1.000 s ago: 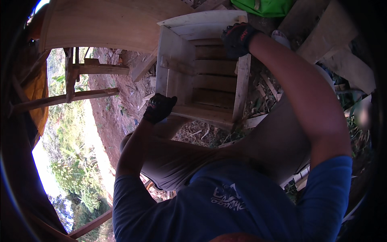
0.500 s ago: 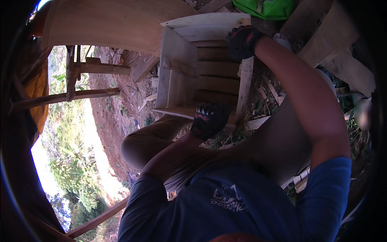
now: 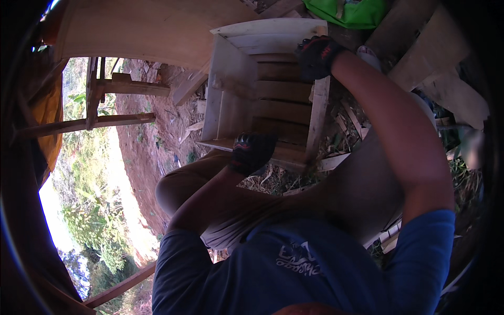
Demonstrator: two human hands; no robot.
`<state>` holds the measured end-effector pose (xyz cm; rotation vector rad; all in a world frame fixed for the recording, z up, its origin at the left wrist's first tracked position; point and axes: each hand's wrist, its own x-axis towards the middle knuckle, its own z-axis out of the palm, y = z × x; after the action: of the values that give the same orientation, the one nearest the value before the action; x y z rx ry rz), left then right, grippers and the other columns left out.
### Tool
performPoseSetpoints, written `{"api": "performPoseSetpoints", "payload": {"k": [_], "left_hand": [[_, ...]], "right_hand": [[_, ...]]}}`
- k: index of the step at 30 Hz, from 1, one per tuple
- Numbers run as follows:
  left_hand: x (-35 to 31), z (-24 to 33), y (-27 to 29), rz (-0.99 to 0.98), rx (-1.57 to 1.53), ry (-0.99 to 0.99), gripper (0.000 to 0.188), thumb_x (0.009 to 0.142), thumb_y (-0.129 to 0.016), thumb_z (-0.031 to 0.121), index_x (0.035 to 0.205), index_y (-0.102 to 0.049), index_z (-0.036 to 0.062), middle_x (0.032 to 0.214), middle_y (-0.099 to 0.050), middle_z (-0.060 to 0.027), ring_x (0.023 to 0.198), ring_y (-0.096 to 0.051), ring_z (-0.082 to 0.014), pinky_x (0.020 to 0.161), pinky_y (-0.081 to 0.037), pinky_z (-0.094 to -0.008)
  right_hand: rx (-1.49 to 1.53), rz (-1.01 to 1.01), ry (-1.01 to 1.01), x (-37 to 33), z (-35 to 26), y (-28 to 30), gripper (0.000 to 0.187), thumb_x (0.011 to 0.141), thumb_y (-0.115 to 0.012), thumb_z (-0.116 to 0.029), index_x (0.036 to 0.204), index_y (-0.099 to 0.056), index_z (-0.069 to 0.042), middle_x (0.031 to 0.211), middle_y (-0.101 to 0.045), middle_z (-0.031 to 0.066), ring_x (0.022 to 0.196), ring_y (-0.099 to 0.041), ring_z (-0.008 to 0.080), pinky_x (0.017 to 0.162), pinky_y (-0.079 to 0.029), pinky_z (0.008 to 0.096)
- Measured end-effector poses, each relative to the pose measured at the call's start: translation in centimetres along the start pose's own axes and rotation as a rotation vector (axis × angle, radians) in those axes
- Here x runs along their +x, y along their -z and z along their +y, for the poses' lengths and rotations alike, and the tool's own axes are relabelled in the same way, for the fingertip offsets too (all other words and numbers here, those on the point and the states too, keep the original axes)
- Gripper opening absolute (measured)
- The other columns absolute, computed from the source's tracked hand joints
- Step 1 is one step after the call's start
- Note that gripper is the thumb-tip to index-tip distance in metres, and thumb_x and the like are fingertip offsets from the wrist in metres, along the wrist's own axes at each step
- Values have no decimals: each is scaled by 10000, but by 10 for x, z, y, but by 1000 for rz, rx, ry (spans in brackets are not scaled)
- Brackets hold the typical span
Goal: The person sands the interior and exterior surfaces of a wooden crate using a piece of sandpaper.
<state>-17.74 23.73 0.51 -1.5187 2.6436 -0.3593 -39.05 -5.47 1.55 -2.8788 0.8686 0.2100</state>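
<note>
A pale wooden crate (image 3: 318, 118) with a slatted bottom stands in front of my legs, its open side facing me. My right hand (image 3: 318, 56), in a black glove with red marks, is closed around the crate's right edge near the far corner. At the near edge of the crate, left of its middle, is my left hand (image 3: 253, 153) in a matching glove. Its fingers are curled against that edge. Whatever they hold, if anything, is hidden under the glove.
A large tan panel (image 3: 142, 34) spans the far left, above a wooden frame (image 3: 126, 88). A bright green bag (image 3: 346, 13) lies beyond the crate. Loose boards (image 3: 430, 58) and scraps lie to the right. Reddish soil (image 3: 144, 136) slopes down on the left.
My left hand has slid leftward along the crate's near edge, and the left forearm has shifted with it. My right hand keeps its hold on the crate, which has hardly moved.
</note>
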Motion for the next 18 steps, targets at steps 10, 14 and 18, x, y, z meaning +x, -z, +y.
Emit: {"api": "performPoseSetpoints", "payload": {"k": [10,14,18], "left_hand": [[-72,-136,-39,-288,-192,-95,276,901,-615,198,1143,-649,70,780,-623,-118,757,-650,-300,611,-511,-448],[-89,-146,-54,-404,5,-38,209,922,-604,206,1077,-663,79,729,-619,-165,732,-649,-360,613,-506,-480],[-82,-129,-61,-131,150,-181,111,949,-586,178,1035,-620,115,771,-551,-89,708,-530,-258,642,-477,-406]], "right_hand": [[49,-134,-115,-8,-11,26,518,803,-653,-485,1174,-715,-129,1222,-690,116,1084,-680,335,906,-549,507],[46,-150,-32,-8,-13,33,521,850,-655,-500,1257,-715,-180,1321,-675,67,1198,-650,312,969,-535,512],[65,-169,-73,-15,-2,35,526,838,-668,-488,1265,-714,-186,1321,-678,61,1195,-653,304,954,-534,514]]}}
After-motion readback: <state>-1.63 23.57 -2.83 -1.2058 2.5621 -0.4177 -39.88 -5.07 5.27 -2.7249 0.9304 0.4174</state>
